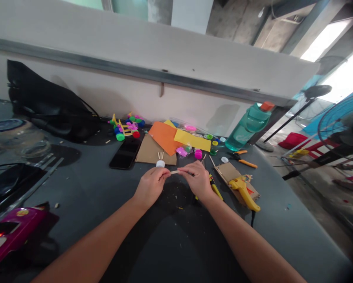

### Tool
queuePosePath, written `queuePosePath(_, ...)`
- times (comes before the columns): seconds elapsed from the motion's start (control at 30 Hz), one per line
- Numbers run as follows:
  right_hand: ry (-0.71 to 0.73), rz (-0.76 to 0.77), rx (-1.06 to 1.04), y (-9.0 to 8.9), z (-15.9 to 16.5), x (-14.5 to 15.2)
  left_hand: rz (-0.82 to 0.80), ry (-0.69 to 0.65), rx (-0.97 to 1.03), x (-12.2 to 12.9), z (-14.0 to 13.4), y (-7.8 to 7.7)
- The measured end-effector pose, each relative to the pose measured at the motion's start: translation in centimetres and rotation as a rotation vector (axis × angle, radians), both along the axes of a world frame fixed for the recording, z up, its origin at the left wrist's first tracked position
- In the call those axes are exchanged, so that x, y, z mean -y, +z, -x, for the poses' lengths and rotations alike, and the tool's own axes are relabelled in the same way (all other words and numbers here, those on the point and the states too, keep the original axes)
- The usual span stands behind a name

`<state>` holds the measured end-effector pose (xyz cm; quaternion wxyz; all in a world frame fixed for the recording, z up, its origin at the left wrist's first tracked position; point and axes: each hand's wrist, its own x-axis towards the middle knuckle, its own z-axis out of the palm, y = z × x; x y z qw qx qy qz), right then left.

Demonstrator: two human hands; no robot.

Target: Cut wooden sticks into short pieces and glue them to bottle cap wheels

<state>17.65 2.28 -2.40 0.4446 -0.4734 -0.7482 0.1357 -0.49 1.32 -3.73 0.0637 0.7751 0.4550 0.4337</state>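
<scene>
Between my two hands is a short, pale wooden stick (174,172), pinched at both ends. My left hand (151,184) closes on its left end, and my right hand (197,179) grips the right end. Just behind my left fingers stands a white bottle cap (160,163). Beyond it, several short stick pieces (160,155) lie on a brown cardboard sheet (147,151). A yellow and black cutter (216,188) is partly hidden by my right hand.
On the right are a yellow glue gun (244,190) on cardboard, orange-handled pliers (244,158) and a teal bottle (247,127). A phone (125,152), orange paper (164,135), colourful cap models (126,127) and a black bag (43,102) lie behind. A magenta device (17,228) sits at left.
</scene>
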Motion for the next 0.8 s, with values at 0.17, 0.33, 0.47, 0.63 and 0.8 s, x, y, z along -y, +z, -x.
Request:
queuePosePath(0.17,-0.032,-0.003,-0.029,0.09,0.06,0.10,0.034,0.020,0.014,-0.06,0.07,0.05)
queuePosePath(0.33,-0.062,-0.025,-0.072,-0.03,-0.10,-0.03,0.065,0.042,0.040,-0.15,0.21,0.10)
queuePosePath(0.47,-0.050,-0.022,-0.069,-0.10,-0.10,0.01,0.057,0.034,0.016,-0.09,0.22,0.16)
queuePosePath(0.63,-0.018,-0.035,-0.072,-0.09,0.02,0.18,0.049,0.038,0.011,-0.03,0.22,0.03)
queuePosePath(0.8,-0.011,-0.024,-0.061,-0.08,0.04,0.17,0.023,0.030,0.020,-0.06,0.23,-0.08)
